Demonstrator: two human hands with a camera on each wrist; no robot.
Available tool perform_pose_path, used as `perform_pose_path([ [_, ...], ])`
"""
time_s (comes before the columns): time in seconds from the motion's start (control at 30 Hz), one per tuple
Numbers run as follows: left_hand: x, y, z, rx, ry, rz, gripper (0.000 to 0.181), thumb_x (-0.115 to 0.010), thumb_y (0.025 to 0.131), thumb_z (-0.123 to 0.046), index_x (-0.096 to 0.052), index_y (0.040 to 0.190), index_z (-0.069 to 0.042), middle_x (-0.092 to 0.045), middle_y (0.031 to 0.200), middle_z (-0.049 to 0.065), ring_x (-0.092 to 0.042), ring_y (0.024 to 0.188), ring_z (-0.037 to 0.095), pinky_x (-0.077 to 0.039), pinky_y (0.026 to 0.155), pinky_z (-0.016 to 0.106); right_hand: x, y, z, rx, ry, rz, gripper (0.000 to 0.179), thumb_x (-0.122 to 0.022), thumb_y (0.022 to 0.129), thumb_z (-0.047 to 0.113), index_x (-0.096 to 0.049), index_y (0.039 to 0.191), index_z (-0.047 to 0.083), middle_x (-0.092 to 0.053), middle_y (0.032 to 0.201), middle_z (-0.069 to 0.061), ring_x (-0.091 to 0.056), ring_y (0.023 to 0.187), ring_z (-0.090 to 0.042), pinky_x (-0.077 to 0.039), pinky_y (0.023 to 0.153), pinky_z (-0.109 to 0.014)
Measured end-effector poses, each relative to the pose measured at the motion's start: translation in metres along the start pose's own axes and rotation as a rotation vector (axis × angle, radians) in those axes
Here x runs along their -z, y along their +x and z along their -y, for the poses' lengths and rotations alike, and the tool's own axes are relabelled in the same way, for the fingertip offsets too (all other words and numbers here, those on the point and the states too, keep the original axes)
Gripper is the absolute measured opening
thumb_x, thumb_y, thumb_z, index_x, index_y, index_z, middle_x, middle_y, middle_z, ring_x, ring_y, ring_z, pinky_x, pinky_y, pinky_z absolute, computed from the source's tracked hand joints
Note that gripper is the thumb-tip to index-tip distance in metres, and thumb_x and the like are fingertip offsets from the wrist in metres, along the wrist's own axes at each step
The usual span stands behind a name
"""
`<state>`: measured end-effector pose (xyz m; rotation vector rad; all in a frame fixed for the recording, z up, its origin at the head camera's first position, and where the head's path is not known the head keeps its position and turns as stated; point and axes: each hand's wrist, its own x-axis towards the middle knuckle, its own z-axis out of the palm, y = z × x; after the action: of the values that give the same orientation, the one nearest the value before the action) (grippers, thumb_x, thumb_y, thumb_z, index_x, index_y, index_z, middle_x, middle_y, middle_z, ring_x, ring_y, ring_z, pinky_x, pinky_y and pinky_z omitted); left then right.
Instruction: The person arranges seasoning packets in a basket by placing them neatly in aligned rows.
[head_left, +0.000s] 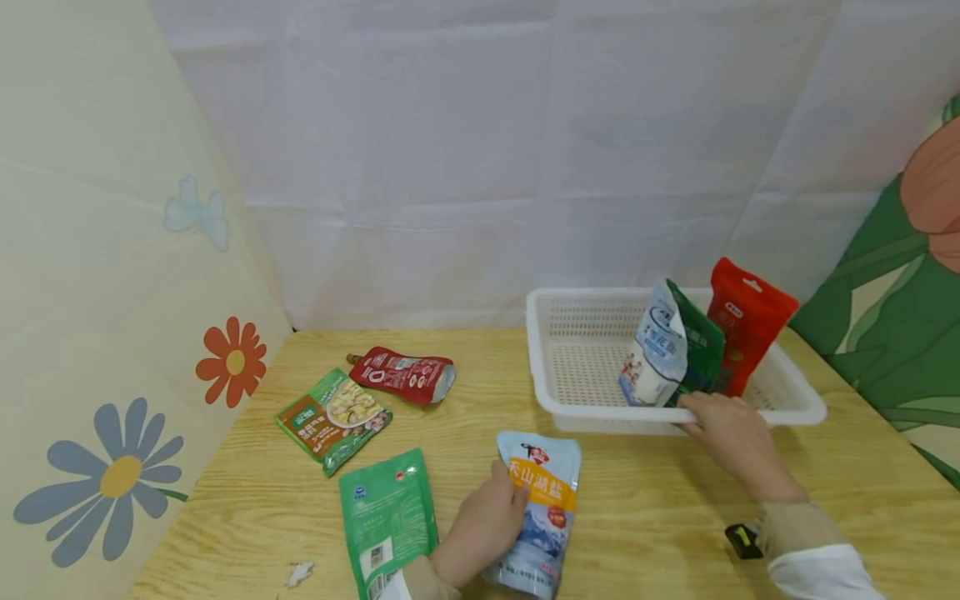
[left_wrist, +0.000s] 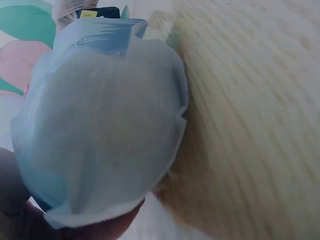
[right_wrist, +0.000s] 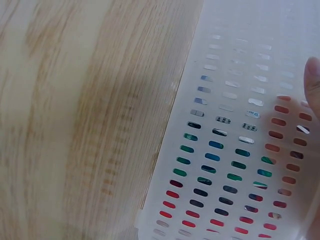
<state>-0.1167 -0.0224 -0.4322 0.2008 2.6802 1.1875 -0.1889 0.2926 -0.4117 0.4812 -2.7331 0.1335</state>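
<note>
My left hand (head_left: pixel 487 512) grips the left edge of a blue and orange salt pouch (head_left: pixel 546 521) on the table's near side. In the left wrist view the pale base of the salt pouch (left_wrist: pixel 105 120) fills much of the picture, with fingers at its lower left. At the white plastic basket (head_left: pixel 600 412), my right hand (head_left: pixel 731 433) holds the front rim; its thumb (right_wrist: pixel 313 85) shows outside the slotted wall in the right wrist view. Inside the basket stand a white-blue pouch (head_left: pixel 656 350), a dark green packet (head_left: pixel 701 346) and a red packet (head_left: pixel 746 325), tilted.
Left of the salt pouch lies a green pouch (head_left: pixel 390 517). Farther back are a green-brown food packet (head_left: pixel 333 421) and a red spouted pouch (head_left: pixel 405 375). A small black tag with a yellow mark (head_left: pixel 742 540) is by the right sleeve. A white cloth (head_left: pixel 412 167) hangs behind the table.
</note>
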Motion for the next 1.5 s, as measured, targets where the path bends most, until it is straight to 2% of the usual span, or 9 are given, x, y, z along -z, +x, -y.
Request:
perform_pose_path([
  [0.23, 0.002, 0.002, 0.0, 0.004, -0.035, -0.003, 0.051, -0.049, 0.098, -0.029, -0.039, 0.132, 0.008, -0.053, 0.067, 0.004, -0.049, 0.056, 0.015, -0.038, 0.048, 0.029, 0.0, 0.001, 0.0, -0.017, 0.005, 0.023, 0.012, -0.071, 0.081, 0.013, -0.059, 0.077, 0.012, -0.061, 0.071, -0.001, -0.054, 0.064, -0.021, -0.04, 0.058, -0.036],
  [0.43, 0.004, 0.0, -0.001, -0.052, -0.041, -0.06, 0.039, -0.054, 0.096, -0.03, -0.047, 0.121, 0.0, -0.058, 0.075, 0.005, -0.051, 0.062, 0.014, -0.038, 0.051, 0.029, 0.001, 0.002, 0.0, -0.02, 0.006, 0.027, 0.011, -0.069, 0.082, 0.014, -0.06, 0.077, 0.013, -0.061, 0.071, 0.0, -0.053, 0.064, -0.02, -0.04, 0.059, -0.034],
  [0.57, 0.007, -0.001, -0.002, -0.079, -0.085, -0.075, 0.035, -0.057, 0.095, -0.029, -0.049, 0.116, -0.002, -0.059, 0.077, 0.005, -0.05, 0.062, 0.013, -0.036, 0.049, 0.028, 0.002, 0.002, 0.001, -0.02, 0.003, 0.025, 0.011, -0.069, 0.082, 0.014, -0.059, 0.076, 0.013, -0.06, 0.07, 0.0, -0.053, 0.063, -0.02, -0.039, 0.058, -0.033],
  [0.73, 0.008, 0.0, -0.001, -0.07, -0.162, -0.058, 0.037, -0.059, 0.093, -0.028, -0.049, 0.117, -0.002, -0.063, 0.085, 0.009, -0.055, 0.068, 0.014, -0.041, 0.054, 0.027, 0.001, 0.001, 0.0, -0.019, 0.002, 0.023, 0.012, -0.07, 0.081, 0.014, -0.059, 0.076, 0.013, -0.06, 0.07, 0.0, -0.052, 0.063, -0.019, -0.038, 0.058, -0.034],
  [0.87, 0.01, 0.002, 0.0, -0.07, -0.222, -0.02, 0.045, -0.061, 0.092, -0.027, -0.049, 0.125, 0.002, -0.068, 0.096, 0.014, -0.061, 0.074, 0.014, -0.049, 0.059, 0.027, 0.001, 0.001, 0.0, -0.013, 0.002, 0.005, 0.014, -0.07, 0.081, 0.015, -0.058, 0.075, 0.013, -0.058, 0.068, 0.001, -0.051, 0.062, -0.018, -0.037, 0.058, -0.032],
  [1.0, 0.012, 0.003, 0.001, -0.093, -0.266, 0.015, 0.044, -0.063, 0.089, -0.025, -0.057, 0.125, 0.001, -0.069, 0.092, 0.01, -0.06, 0.071, 0.009, -0.05, 0.058, 0.023, 0.001, 0.002, -0.001, -0.007, 0.004, 0.001, 0.016, -0.071, 0.08, 0.014, -0.057, 0.074, 0.014, -0.058, 0.068, 0.001, -0.051, 0.062, -0.018, -0.038, 0.057, -0.033],
  [1.1, 0.013, 0.002, 0.0, -0.119, -0.256, 0.018, 0.039, -0.067, 0.086, -0.023, -0.063, 0.119, -0.002, -0.069, 0.09, 0.008, -0.058, 0.071, 0.007, -0.049, 0.059, 0.022, 0.0, 0.001, -0.001, -0.006, 0.003, 0.005, 0.016, -0.071, 0.08, 0.014, -0.057, 0.074, 0.014, -0.058, 0.068, 0.001, -0.052, 0.062, -0.018, -0.038, 0.058, -0.033],
  [1.27, 0.015, 0.001, -0.001, -0.137, -0.206, 0.024, 0.045, -0.071, 0.084, -0.026, -0.063, 0.12, 0.0, -0.071, 0.099, 0.011, -0.06, 0.081, 0.01, -0.051, 0.066, 0.024, 0.0, 0.002, 0.0, -0.011, 0.0, 0.023, 0.013, -0.071, 0.081, 0.017, -0.06, 0.076, 0.014, -0.06, 0.07, 0.001, -0.053, 0.063, -0.019, -0.04, 0.058, -0.034],
  [1.5, 0.018, 0.0, -0.002, -0.168, -0.237, 0.029, 0.045, -0.072, 0.084, -0.023, -0.062, 0.121, 0.0, -0.072, 0.1, 0.013, -0.063, 0.081, 0.012, -0.052, 0.067, 0.022, 0.001, 0.001, 0.001, -0.01, 0.003, 0.022, 0.013, -0.071, 0.081, 0.017, -0.06, 0.076, 0.014, -0.06, 0.069, 0.001, -0.053, 0.063, -0.018, -0.04, 0.058, -0.034],
])
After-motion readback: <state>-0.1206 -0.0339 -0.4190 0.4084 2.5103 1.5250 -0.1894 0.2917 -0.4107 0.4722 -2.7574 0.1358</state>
